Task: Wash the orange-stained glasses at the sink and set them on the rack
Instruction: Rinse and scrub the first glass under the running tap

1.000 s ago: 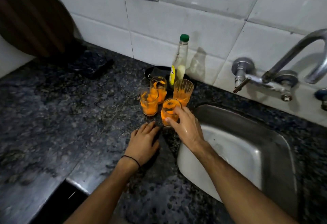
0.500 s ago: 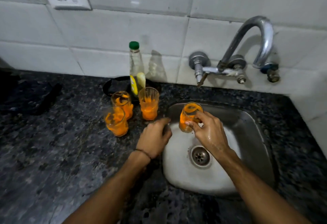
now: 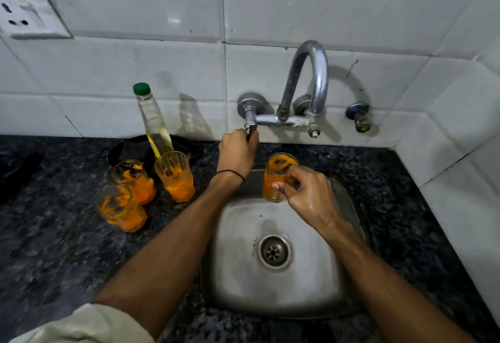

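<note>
My right hand (image 3: 308, 196) grips an orange-stained glass (image 3: 276, 174) over the back of the steel sink (image 3: 238, 283), roughly below the curved tap spout (image 3: 311, 71). My left hand (image 3: 238, 153) is closed around the tap's left handle (image 3: 250, 123). No water shows at the spout. Three more orange-stained glasses stand on the dark granite counter left of the sink: one nearest the sink (image 3: 176, 174), one behind on the left (image 3: 132, 180), one in front (image 3: 119, 207). No rack is in view.
A clear bottle with a green cap (image 3: 153, 120) stands against the tiled wall behind the glasses, on a black round dish (image 3: 127, 147). A wall socket (image 3: 29, 15) is at upper left. A second small valve (image 3: 359, 118) is right of the tap. The drain (image 3: 274, 252) is uncovered.
My right hand carried one glass from the counter group over the sink. My left hand left the counter edge and rose to grasp the tap handle. The view swung right over the sink.
</note>
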`<action>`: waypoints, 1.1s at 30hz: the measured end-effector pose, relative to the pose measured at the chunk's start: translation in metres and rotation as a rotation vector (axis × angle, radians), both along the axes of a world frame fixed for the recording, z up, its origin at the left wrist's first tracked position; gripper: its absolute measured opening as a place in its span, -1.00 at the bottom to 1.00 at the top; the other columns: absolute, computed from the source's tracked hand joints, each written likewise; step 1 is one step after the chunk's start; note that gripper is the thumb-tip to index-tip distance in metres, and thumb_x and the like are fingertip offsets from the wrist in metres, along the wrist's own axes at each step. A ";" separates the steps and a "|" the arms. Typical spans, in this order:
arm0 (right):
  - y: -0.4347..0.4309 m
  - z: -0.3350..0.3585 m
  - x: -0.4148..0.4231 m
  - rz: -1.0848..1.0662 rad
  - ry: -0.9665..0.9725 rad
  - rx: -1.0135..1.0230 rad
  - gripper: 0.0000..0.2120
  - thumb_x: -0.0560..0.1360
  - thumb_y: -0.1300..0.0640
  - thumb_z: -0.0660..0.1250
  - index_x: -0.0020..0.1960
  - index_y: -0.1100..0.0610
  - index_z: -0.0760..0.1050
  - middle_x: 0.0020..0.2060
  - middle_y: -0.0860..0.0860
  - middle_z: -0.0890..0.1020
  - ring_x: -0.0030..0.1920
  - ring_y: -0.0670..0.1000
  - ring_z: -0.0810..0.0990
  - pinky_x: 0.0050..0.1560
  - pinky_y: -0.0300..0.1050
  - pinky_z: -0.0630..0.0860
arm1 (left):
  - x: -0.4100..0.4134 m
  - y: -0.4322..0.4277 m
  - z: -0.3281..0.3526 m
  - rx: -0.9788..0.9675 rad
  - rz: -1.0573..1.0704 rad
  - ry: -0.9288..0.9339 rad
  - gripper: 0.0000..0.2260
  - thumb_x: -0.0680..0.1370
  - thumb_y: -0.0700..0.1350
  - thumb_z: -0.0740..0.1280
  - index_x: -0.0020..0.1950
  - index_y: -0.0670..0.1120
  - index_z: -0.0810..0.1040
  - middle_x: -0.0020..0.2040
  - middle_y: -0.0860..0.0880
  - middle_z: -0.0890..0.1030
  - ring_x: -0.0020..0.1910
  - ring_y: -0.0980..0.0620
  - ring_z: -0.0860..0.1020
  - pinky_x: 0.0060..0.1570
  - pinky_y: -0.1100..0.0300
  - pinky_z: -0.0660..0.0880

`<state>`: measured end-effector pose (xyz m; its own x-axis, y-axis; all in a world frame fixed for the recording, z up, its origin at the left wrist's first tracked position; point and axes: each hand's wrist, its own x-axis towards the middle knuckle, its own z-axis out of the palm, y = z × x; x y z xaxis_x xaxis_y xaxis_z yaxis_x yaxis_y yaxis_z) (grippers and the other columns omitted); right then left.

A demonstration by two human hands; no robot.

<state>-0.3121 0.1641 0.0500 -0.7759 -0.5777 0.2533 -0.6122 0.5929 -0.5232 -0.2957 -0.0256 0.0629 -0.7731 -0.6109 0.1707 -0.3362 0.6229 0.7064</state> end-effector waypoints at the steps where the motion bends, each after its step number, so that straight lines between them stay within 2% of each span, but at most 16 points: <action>1: 0.002 0.000 -0.002 0.015 -0.014 -0.014 -0.78 0.44 -0.09 0.49 -0.15 0.01 0.52 -0.19 0.02 0.61 -0.18 0.12 0.58 -0.23 -0.05 0.46 | -0.001 -0.001 -0.003 0.070 0.017 0.029 -0.59 0.63 0.11 0.23 -0.17 -0.20 0.60 -0.21 -0.22 0.66 -0.16 -0.25 0.62 -0.15 -0.08 0.56; 3: 0.003 0.001 -0.006 0.049 -0.046 -0.041 -0.80 0.44 -0.09 0.48 -0.13 -0.04 0.51 -0.17 0.00 0.61 -0.17 0.09 0.59 -0.19 -0.02 0.52 | -0.002 -0.002 -0.007 0.185 0.034 0.070 -0.60 0.61 0.10 0.27 -0.24 -0.17 0.60 -0.29 -0.18 0.66 -0.24 -0.21 0.65 -0.18 -0.15 0.60; 5: 0.005 0.003 -0.009 0.065 -0.076 -0.059 -0.80 0.43 -0.09 0.49 -0.11 -0.03 0.52 -0.17 -0.02 0.61 -0.17 0.06 0.59 -0.16 -0.02 0.55 | 0.002 0.001 -0.006 0.375 0.010 0.116 -0.65 0.61 0.08 0.31 -0.21 -0.16 0.61 -0.22 -0.20 0.69 -0.17 -0.20 0.69 -0.10 -0.16 0.63; 8: 0.006 0.008 -0.018 0.113 -0.189 -0.099 -0.79 0.41 -0.02 0.53 -0.08 0.07 0.60 -0.15 -0.02 0.66 -0.13 0.01 0.61 -0.06 0.02 0.57 | 0.022 0.014 -0.005 0.839 -0.218 0.034 -0.60 0.59 0.20 0.27 0.05 -0.12 0.64 0.06 -0.16 0.71 0.01 -0.07 0.70 -0.05 0.05 0.64; 10: 0.010 0.017 -0.027 0.175 -0.380 -0.138 -0.82 0.41 0.04 0.54 -0.10 0.10 0.61 -0.16 -0.01 0.69 -0.10 0.01 0.64 -0.01 0.03 0.58 | 0.036 0.021 -0.013 0.986 -0.455 -0.071 -0.48 0.53 0.27 0.21 0.25 -0.09 0.60 0.14 -0.07 0.69 0.11 0.02 0.67 -0.03 0.19 0.61; 12: 0.018 0.028 -0.037 0.290 -0.575 -0.149 -0.90 0.44 0.11 0.52 -0.13 0.06 0.60 -0.15 -0.07 0.70 -0.07 -0.09 0.66 -0.01 -0.13 0.55 | 0.041 0.021 -0.025 1.053 -0.611 -0.091 -0.45 0.48 0.25 0.33 0.37 -0.03 0.51 0.24 -0.05 0.65 0.23 -0.03 0.61 0.10 0.11 0.59; 15: 0.026 0.035 -0.043 0.444 -0.693 -0.248 -0.94 0.51 0.19 0.43 -0.03 0.15 0.61 -0.07 -0.07 0.68 -0.01 -0.14 0.62 0.04 -0.24 0.52 | 0.037 0.027 -0.029 1.035 -0.730 -0.098 -0.46 0.41 -0.07 0.55 0.35 0.05 0.48 0.12 -0.05 0.61 0.09 -0.04 0.59 0.06 0.03 0.55; 17: 0.025 0.037 -0.041 0.399 -0.613 -0.249 -0.70 0.52 0.05 0.42 0.13 0.24 0.59 0.20 0.05 0.51 0.21 -0.03 0.53 0.20 -0.24 0.49 | 0.035 0.045 -0.024 0.963 -0.647 -0.049 -0.55 0.34 -0.19 0.54 0.18 0.03 0.54 -0.07 0.01 0.62 -0.07 0.03 0.58 -0.07 0.07 0.54; 19: 0.022 0.033 -0.037 0.298 -0.320 -0.143 -0.60 0.51 -0.17 0.37 0.07 0.17 0.57 0.18 0.00 0.39 0.24 0.02 0.39 0.27 -0.16 0.39 | 0.032 0.058 -0.023 0.908 -0.550 0.051 -0.60 0.29 -0.19 0.51 0.08 0.01 0.55 -0.16 0.07 0.66 -0.15 0.08 0.61 -0.13 0.16 0.56; 21: 0.020 0.034 -0.028 0.257 -0.087 -0.038 -0.62 0.51 -0.25 0.19 -0.04 0.06 0.51 0.02 -0.06 0.44 0.10 -0.03 0.36 0.19 -0.04 0.29 | 0.033 0.064 -0.030 0.825 -0.466 0.129 -0.49 0.25 -0.14 0.53 0.18 0.03 0.52 -0.08 0.04 0.67 -0.12 0.03 0.64 -0.17 0.13 0.61; 23: 0.017 0.037 -0.017 0.259 -0.066 0.049 -0.72 0.57 -0.20 0.12 -0.05 -0.02 0.45 -0.08 -0.10 0.50 0.04 -0.01 0.42 0.13 -0.03 0.19 | 0.036 0.069 -0.034 0.615 -0.373 0.137 -0.36 0.23 0.02 0.56 0.28 0.06 0.46 0.06 -0.01 0.67 0.00 -0.07 0.65 -0.02 -0.05 0.63; 25: 0.008 0.040 -0.009 0.213 -0.064 0.127 -0.76 0.64 -0.09 0.15 0.02 0.03 0.49 -0.05 -0.01 0.60 0.07 0.08 0.53 0.14 -0.01 0.21 | 0.040 0.081 -0.034 0.349 -0.231 0.088 -0.45 0.27 0.12 0.51 0.20 0.05 0.43 0.01 0.00 0.67 -0.01 -0.06 0.64 -0.01 -0.10 0.59; 27: -0.004 0.042 -0.003 0.098 -0.105 0.178 -0.73 0.67 -0.03 0.15 0.11 0.12 0.54 0.05 0.09 0.66 0.13 0.13 0.57 0.17 0.02 0.28 | 0.043 0.094 -0.031 0.184 -0.099 0.035 -0.53 0.34 0.10 0.49 0.13 0.01 0.39 -0.02 -0.02 0.67 -0.04 -0.10 0.63 -0.06 -0.10 0.57; 29: -0.008 0.045 -0.004 0.058 -0.152 0.188 -0.74 0.67 -0.01 0.16 0.11 0.10 0.56 0.07 0.09 0.67 0.13 0.13 0.58 0.19 0.03 0.32 | 0.042 0.096 -0.033 0.229 -0.118 0.009 -0.48 0.33 0.08 0.50 0.20 0.01 0.40 0.04 -0.06 0.66 -0.02 -0.09 0.64 -0.04 -0.10 0.60; 31: -0.001 0.051 -0.008 0.168 -0.269 0.120 -0.80 0.65 0.03 0.21 -0.04 0.06 0.57 -0.09 0.03 0.66 -0.01 0.04 0.60 0.13 0.03 0.44 | 0.041 0.084 -0.032 0.517 -0.308 -0.002 -0.42 0.35 -0.07 0.56 0.30 -0.01 0.43 0.10 -0.03 0.65 0.02 0.02 0.64 0.01 0.03 0.62; 33: 0.013 0.059 -0.013 0.346 -0.466 0.067 -0.79 0.64 0.11 0.26 -0.16 0.08 0.54 -0.24 -0.02 0.60 -0.16 -0.05 0.57 -0.03 -0.07 0.52 | 0.043 0.066 -0.034 0.865 -0.545 -0.016 -0.48 0.35 -0.22 0.55 0.28 -0.15 0.51 0.09 -0.05 0.66 0.07 0.03 0.63 0.07 0.10 0.56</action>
<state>-0.3247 0.1767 0.1094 -0.5604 -0.8201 -0.1156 -0.4900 0.4409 -0.7520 -0.2530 0.0402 0.0289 -0.9810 -0.0845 -0.1748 -0.1731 -0.0271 0.9845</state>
